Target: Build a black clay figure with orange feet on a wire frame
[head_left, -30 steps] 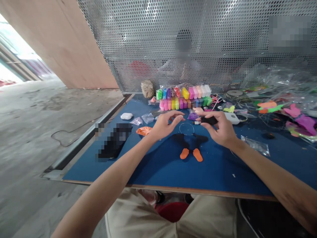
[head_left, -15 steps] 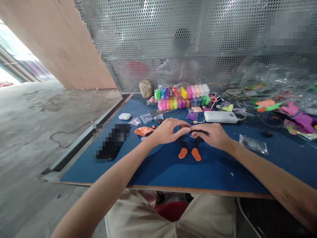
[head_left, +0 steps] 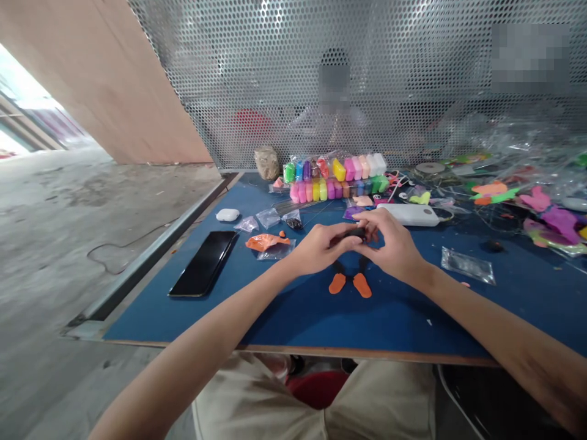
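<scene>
Between both hands is a small black lump of what looks like modelling clay, partly hidden by my fingers. My left hand pinches it from the left with thumb and fingers. From the other side, the bent fingers of my right hand close around its right end. Just below the hands, two flat orange foot-shaped pieces lie on the blue tabletop, with dark parts showing above them. To the left rests crumpled orange clay in clear wrap, with a tiny orange ball beside it.
A black phone and a white earbud case lie at left. Rows of coloured clay packs stand at the back. Behind my right hand is a white power bank. A clear packet and heaped plastic wrappers occupy the right.
My right hand has lifted and turned, its fingers now curled higher around the black clay. More of the lump shows. The orange pieces stay put.
</scene>
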`<state>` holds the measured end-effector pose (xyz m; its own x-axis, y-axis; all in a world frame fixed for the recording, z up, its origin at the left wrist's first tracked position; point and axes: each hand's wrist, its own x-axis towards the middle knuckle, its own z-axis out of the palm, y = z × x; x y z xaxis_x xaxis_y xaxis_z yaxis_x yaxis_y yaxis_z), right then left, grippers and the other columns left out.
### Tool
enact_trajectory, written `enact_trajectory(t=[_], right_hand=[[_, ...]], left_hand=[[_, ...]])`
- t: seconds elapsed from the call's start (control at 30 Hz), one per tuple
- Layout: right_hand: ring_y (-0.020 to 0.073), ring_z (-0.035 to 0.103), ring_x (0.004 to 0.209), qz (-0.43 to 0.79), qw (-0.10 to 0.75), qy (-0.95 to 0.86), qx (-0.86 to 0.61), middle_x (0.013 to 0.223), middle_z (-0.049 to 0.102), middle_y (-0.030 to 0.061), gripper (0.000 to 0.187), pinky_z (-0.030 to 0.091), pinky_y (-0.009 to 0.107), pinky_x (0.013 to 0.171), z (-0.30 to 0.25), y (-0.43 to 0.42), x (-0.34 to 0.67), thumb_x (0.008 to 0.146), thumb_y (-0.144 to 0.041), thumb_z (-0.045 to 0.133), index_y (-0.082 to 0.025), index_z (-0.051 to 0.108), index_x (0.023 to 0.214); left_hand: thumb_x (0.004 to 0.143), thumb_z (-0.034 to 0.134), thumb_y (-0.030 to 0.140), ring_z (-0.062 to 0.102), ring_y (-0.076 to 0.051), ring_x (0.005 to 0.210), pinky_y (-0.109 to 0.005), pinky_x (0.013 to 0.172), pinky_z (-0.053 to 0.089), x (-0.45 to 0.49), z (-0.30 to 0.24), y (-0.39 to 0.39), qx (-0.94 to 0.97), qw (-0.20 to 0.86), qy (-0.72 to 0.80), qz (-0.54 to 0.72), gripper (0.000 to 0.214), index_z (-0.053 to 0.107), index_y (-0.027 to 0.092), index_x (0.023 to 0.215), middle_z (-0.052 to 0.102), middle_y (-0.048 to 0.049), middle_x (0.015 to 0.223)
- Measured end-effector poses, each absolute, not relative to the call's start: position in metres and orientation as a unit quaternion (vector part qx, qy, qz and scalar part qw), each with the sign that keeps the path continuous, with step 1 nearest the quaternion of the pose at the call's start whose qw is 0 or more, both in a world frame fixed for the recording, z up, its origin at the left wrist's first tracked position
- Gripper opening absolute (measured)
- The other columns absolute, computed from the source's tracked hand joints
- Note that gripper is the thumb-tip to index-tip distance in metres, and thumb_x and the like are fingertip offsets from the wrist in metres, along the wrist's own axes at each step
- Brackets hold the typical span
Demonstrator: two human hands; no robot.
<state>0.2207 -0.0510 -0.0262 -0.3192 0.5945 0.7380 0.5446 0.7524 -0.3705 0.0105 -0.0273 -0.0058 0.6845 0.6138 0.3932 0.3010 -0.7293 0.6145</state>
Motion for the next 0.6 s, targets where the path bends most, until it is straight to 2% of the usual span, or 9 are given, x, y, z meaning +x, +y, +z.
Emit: enact_trajectory(t=[0.07,0.13,0.2,0.3,0.4,0.5,0.6], right_hand=[[0.0189,0.062,0.073,0.034,0.470,-0.806,-0.357,0.096,0.065,0.0050,0.030,0.058,0.036,0.068,-0.025,-0.048,0.223,0.091,-0.035,0.070,-0.028,0.063,0.119],[0.0194,0.064,0.078,0.041,0.475,-0.804,-0.355,0.095,0.068,0.0044,0.014,0.057,0.036,0.070,-0.023,-0.045,0.226,0.093,-0.029,0.067,-0.027,0.068,0.107],[0.0206,0.066,0.086,0.039,0.482,-0.801,-0.352,0.099,0.069,0.0048,0.007,0.056,0.036,0.073,-0.022,-0.042,0.228,0.093,-0.025,0.066,-0.026,0.070,0.099],[0.0206,0.065,0.086,0.044,0.487,-0.796,-0.357,0.096,0.068,0.0043,0.005,0.054,0.036,0.072,-0.022,-0.040,0.232,0.091,-0.023,0.068,-0.025,0.069,0.096],[0.0204,0.065,0.084,0.039,0.470,-0.813,-0.341,0.089,0.068,0.0034,0.004,0.053,0.036,0.073,-0.023,-0.041,0.233,0.090,-0.022,0.069,-0.024,0.067,0.094],[0.0208,0.064,0.080,-0.034,0.448,-0.843,-0.296,0.086,0.070,0.0030,0.007,0.050,0.038,0.073,-0.022,-0.045,0.229,0.088,-0.021,0.072,-0.023,0.066,0.088],[0.0207,0.064,0.076,-0.094,0.457,-0.842,-0.270,0.084,0.071,0.0024,0.012,0.046,0.039,0.071,-0.020,-0.053,0.221,0.083,-0.018,0.076,-0.023,0.064,0.084]], left_hand=[[0.106,0.039,0.042,0.054,-0.010,0.063,-0.022,0.060,0.039,0.011,-0.008,-0.025,0.878,0.255,0.266,0.306,0.040,0.066,0.014,0.118,0.067,-0.0016,0.080],[0.107,0.036,0.040,0.058,-0.012,0.067,-0.023,0.063,0.041,0.012,-0.012,-0.023,0.878,0.240,0.275,0.309,0.039,0.065,0.014,0.114,0.068,-0.0035,0.084],[0.107,0.034,0.040,0.059,-0.013,0.067,-0.024,0.065,0.041,0.014,-0.016,-0.022,0.878,0.226,0.291,0.306,0.040,0.064,0.014,0.114,0.068,-0.0041,0.083],[0.107,0.033,0.042,0.064,-0.016,0.077,-0.026,0.070,0.044,0.020,-0.017,-0.025,0.870,0.234,0.287,0.325,0.041,0.062,0.015,0.117,0.070,-0.0061,0.090],[0.105,0.040,0.045,0.065,-0.017,0.086,-0.026,0.076,0.047,0.027,-0.014,-0.031,0.845,0.263,0.270,0.379,0.039,0.061,0.016,0.120,0.071,-0.0068,0.101],[0.106,0.035,0.049,0.061,-0.015,0.074,-0.027,0.070,0.045,0.035,-0.012,-0.036,0.811,0.283,0.293,0.420,0.045,0.065,0.016,0.099,0.068,-0.0041,0.086],[0.106,0.029,0.052,0.055,-0.013,0.066,-0.027,0.065,0.043,0.040,-0.014,-0.039,0.793,0.288,0.303,0.443,0.055,0.061,0.016,0.080,0.061,-0.0022,0.073]])
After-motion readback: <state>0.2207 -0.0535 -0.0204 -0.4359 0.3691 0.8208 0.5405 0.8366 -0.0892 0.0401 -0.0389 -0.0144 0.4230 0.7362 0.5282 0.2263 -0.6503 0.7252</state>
